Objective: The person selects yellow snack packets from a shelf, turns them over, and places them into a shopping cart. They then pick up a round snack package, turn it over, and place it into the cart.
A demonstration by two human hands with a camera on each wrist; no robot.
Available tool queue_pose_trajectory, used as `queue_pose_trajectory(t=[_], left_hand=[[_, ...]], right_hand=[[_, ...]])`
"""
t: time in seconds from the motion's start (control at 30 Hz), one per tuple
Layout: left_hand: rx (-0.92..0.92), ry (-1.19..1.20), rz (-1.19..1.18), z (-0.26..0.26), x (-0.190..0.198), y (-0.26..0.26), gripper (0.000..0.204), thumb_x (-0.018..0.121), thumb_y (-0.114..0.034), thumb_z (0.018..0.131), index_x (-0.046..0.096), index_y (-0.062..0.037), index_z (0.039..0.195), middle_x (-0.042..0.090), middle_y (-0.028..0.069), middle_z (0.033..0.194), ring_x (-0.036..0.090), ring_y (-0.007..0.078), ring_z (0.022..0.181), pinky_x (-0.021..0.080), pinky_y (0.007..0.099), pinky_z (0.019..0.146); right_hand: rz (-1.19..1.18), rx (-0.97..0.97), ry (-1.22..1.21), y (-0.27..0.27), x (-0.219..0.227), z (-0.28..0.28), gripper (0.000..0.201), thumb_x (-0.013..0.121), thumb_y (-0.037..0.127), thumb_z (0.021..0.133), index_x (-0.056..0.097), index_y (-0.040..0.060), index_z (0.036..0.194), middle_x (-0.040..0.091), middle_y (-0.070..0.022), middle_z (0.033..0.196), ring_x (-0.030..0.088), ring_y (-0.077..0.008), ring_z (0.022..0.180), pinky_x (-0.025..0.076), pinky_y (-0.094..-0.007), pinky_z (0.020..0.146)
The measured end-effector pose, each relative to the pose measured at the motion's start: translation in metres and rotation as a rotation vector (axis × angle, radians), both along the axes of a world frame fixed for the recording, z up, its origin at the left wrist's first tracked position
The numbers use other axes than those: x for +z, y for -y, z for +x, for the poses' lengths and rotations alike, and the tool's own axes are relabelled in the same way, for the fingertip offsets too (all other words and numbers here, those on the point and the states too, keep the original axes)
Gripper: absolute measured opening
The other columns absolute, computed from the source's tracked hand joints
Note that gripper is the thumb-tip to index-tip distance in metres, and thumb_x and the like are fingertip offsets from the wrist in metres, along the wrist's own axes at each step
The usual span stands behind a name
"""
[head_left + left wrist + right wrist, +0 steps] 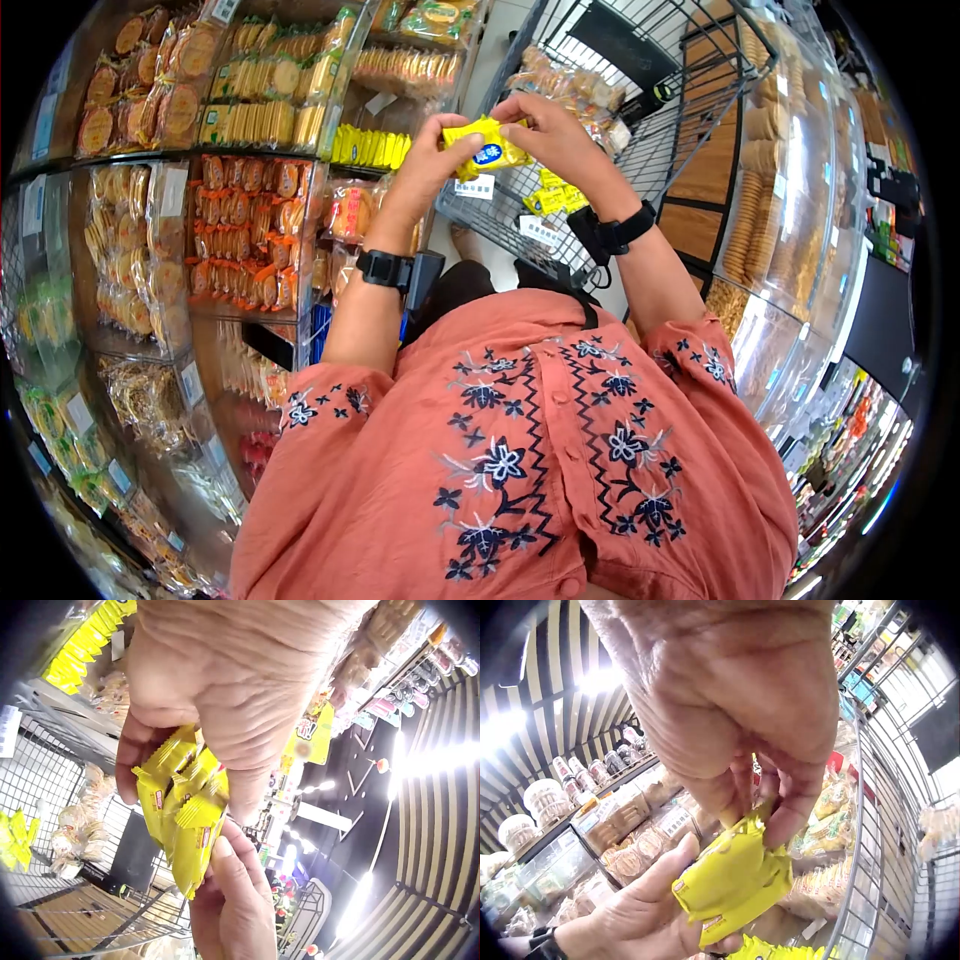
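Several yellow snack packets [488,152] are bunched together between both hands, above the near end of the shopping cart. My left hand [440,155] grips the bunch from its left side, thumb on the front; in the left wrist view the packets [191,817] stand side by side between thumb and fingers. From the right, my right hand [548,130] pinches their edge with thumb and fingertips, as the right wrist view shows on the packets [731,885]. More yellow packets [553,195] lie in the cart [655,170] just below.
Bins of wrapped biscuits [250,225] fill the left side, with a row of yellow packets [370,147] near my left hand. Clear bins of biscuits [765,190] stand right of the cart. Bagged snacks [575,85] lie in the cart's far part.
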State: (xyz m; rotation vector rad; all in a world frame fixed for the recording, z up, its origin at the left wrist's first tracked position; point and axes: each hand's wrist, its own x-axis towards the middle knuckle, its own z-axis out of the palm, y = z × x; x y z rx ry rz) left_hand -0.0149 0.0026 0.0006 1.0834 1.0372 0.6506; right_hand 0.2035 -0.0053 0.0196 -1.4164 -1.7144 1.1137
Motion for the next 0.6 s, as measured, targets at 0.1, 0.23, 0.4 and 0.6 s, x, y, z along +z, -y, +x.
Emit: queue_pose_trajectory(t=[0.1, 0.23, 0.4, 0.6], left_hand=[[0.086, 0.079, -0.03, 0.009, -0.01, 0.005, 0.045, 0.072, -0.029, 0.091, 0.052, -0.0055, 0.124, 0.058, 0.0053, 0.106, 0.058, 0.0108, 0.093, 0.05, 0.0246, 0.076], [0.377, 0.031, 0.125, 0.024, -0.017, 0.0, 0.045, 0.073, -0.025, 0.09, 0.051, -0.0011, 0.121, 0.056, 0.0084, 0.112, 0.058, 0.015, 0.097, 0.05, 0.028, 0.082], [0.247, -0.364, 0.649, 0.047, -0.026, 0.012, 0.053, 0.078, -0.022, 0.082, 0.05, 0.0039, 0.12, 0.052, 0.0193, 0.116, 0.052, 0.0322, 0.112, 0.042, 0.0384, 0.098], [0.124, -0.495, 0.709, 0.04, -0.006, 0.019, 0.057, 0.078, -0.025, 0.082, 0.051, 0.0036, 0.124, 0.059, 0.0213, 0.115, 0.058, 0.0367, 0.107, 0.046, 0.0421, 0.093]], right_hand=[[0.001, -0.208, -0.097, 0.004, -0.015, -0.001, 0.033, 0.064, 0.015, 0.091, 0.058, -0.0005, 0.12, 0.063, -0.0123, 0.108, 0.063, -0.0213, 0.099, 0.052, -0.0328, 0.084], [-0.482, -0.464, -0.661, 0.012, -0.021, -0.012, 0.051, 0.062, 0.038, 0.097, 0.048, 0.0027, 0.131, 0.055, -0.0172, 0.119, 0.061, -0.0269, 0.105, 0.053, -0.0376, 0.087], [-0.591, -0.368, -1.195, 0.011, -0.035, -0.04, 0.044, 0.056, 0.047, 0.099, 0.052, 0.0097, 0.122, 0.062, -0.0108, 0.113, 0.066, -0.0206, 0.099, 0.058, -0.0391, 0.082], [-0.637, -0.371, -1.314, 0.01, -0.045, -0.034, 0.043, 0.053, 0.048, 0.1, 0.055, 0.0103, 0.12, 0.066, -0.0093, 0.111, 0.068, -0.0215, 0.097, 0.058, -0.0395, 0.084]])
